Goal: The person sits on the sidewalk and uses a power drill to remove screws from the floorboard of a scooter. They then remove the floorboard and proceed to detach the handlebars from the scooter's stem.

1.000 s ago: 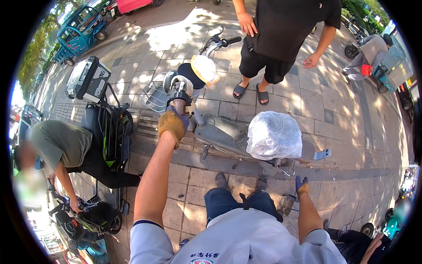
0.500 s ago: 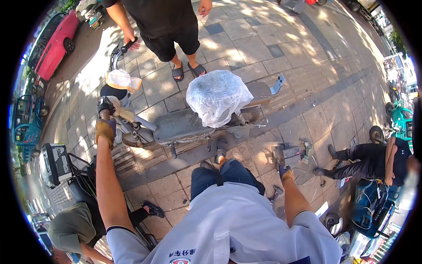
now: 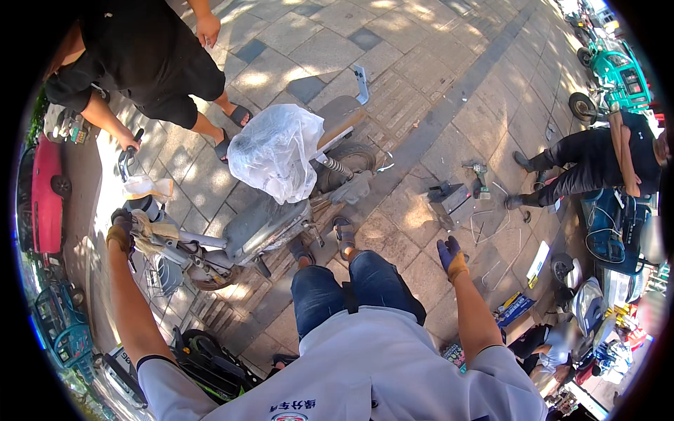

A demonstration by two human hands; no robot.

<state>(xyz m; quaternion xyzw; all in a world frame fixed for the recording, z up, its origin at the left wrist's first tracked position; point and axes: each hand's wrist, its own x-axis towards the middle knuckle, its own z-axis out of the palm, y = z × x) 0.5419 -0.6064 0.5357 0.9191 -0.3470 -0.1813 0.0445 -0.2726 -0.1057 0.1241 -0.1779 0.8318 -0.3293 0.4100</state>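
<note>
My left hand (image 3: 121,234), in a yellow-brown and dark work glove, is closed around the near handlebar grip of a worn electric scooter (image 3: 260,223). Clear crumpled plastic (image 3: 275,151) covers something bulky over its seat. A pale cloth (image 3: 146,188) hangs by the handlebars. On the far side, a person in black (image 3: 158,59) keeps a hand on the other handlebar grip (image 3: 129,153). My right hand (image 3: 452,258), in a purple and yellow-brown glove, hangs over the paving with its fingers apart and nothing in it. A dark grey box (image 3: 451,205) lies beyond it.
A green power drill (image 3: 479,179) and a loose white cable (image 3: 484,231) lie near the box. At right stands another person in dark clothes (image 3: 597,158), beside parked vehicles. A black bike (image 3: 210,365) is close at my lower left. A wire basket (image 3: 165,275) sits by the scooter's front.
The view has swung, so the scooter now slants up to the right. My right hand is farther from the grey box. The person in black now leans toward the handlebar; my left hand keeps its grip.
</note>
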